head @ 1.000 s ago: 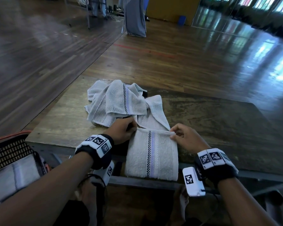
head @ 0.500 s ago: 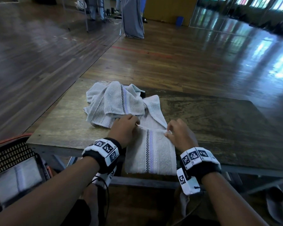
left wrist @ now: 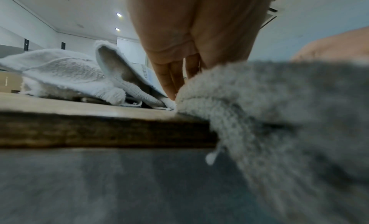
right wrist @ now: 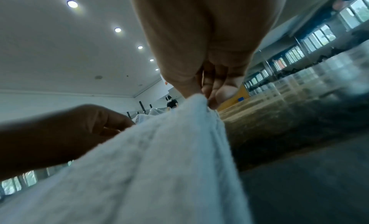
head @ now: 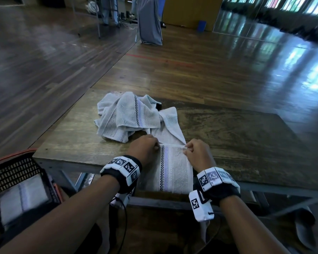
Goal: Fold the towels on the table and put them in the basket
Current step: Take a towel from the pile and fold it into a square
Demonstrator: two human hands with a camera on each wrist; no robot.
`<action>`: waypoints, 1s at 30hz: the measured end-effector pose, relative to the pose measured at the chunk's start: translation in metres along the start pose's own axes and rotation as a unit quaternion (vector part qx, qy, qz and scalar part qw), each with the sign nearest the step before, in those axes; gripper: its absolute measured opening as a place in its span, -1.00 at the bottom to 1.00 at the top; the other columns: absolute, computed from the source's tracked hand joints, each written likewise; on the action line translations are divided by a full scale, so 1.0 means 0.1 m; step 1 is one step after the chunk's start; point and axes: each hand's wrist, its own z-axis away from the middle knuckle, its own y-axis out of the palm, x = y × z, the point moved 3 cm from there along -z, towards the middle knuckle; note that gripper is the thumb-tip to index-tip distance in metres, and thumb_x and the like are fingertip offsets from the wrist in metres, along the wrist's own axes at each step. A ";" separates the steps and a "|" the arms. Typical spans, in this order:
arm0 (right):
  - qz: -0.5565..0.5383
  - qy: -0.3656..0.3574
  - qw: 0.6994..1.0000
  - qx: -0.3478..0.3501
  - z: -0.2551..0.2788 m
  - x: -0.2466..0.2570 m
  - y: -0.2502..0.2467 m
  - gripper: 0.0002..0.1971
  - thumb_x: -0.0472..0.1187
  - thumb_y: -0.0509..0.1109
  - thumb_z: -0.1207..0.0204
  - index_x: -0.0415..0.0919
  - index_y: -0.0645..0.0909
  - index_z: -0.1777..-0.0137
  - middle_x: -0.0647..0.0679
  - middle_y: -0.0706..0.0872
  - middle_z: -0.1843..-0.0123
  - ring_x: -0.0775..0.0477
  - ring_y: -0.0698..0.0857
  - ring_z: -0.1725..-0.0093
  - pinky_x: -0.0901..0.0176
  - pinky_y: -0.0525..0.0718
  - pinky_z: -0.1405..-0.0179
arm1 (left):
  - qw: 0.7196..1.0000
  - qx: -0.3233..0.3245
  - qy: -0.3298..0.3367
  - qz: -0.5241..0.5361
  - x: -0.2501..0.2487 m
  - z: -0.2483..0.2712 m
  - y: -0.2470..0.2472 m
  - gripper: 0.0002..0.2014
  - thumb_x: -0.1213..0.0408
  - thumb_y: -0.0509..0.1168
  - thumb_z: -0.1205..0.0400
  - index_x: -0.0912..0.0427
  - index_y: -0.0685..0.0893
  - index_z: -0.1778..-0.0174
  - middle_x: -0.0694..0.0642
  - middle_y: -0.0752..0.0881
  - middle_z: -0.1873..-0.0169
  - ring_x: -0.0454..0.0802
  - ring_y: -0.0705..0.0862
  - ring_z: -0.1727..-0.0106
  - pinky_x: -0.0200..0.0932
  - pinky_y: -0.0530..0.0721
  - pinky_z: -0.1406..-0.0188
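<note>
The white striped terry towel [head: 173, 169] lies at the wooden table's [head: 246, 143] six o'clock edge, overhanging it. The crumpled white towel pile [head: 128, 118] sits at eleven o'clock. The black mesh plastic basket [head: 13, 173] stands beside the table at eight o'clock, a folded white towel [head: 22, 197] inside.

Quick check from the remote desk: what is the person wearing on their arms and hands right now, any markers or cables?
Both forearms are bare, with no sleeves or gloves. The left hand and right hand each have a black wrist strap ringed with white blocks printed with black square tag markers. A white camera box with its own tag hangs under the right wrist. A thin black cable loops down from the left wrist unit.
</note>
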 end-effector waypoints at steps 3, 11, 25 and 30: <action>0.084 -0.131 0.988 -0.005 -0.03 0.05 -0.06 -0.93 -0.27 0.45 -0.45 -0.18 0.62 0.11 -0.05 0.67 0.00 -0.07 0.57 -0.06 0.06 0.54 -0.01 | 1.000 0.009 -0.020 0.020 0.08 -0.07 -0.03 -0.85 0.26 0.25 -0.62 0.12 0.71 0.01 0.07 0.67 -0.02 0.06 0.61 -0.09 0.07 0.66 -0.03; 0.008 -0.106 0.993 0.051 -0.14 -0.13 -0.07 -0.92 -0.14 0.41 -0.48 0.00 0.55 0.14 -0.04 0.70 0.08 -0.06 0.66 0.06 -0.07 0.64 0.04 | 0.998 0.039 0.008 0.046 0.20 -0.20 -0.05 -0.95 0.28 0.29 -0.60 0.17 0.62 0.11 0.12 0.67 0.04 0.05 0.60 0.03 0.03 0.62 0.00; 0.333 -0.177 0.926 -0.007 0.15 0.28 0.14 -0.74 -0.24 0.19 -0.53 -0.16 0.63 -0.13 -0.06 0.55 -0.25 -0.14 0.41 -0.28 -0.02 0.37 -0.17 | 0.996 0.018 0.046 -0.078 -0.22 0.13 0.00 -0.79 0.29 0.09 -0.65 0.15 0.57 -0.12 0.14 0.66 -0.11 0.12 0.61 -0.12 0.01 0.49 -0.15; 0.169 -0.030 0.984 0.045 0.36 0.22 0.37 -0.52 0.03 -0.10 -0.70 -0.13 0.26 -0.55 -0.05 0.17 -0.67 -0.08 0.07 -0.66 -0.16 0.11 -0.57 | 0.992 0.068 -0.033 -0.101 -0.24 0.33 0.37 -0.45 0.06 -0.23 -0.74 0.23 0.02 -0.63 0.16 0.06 -0.66 0.05 -0.02 -0.67 0.15 -0.02 -0.63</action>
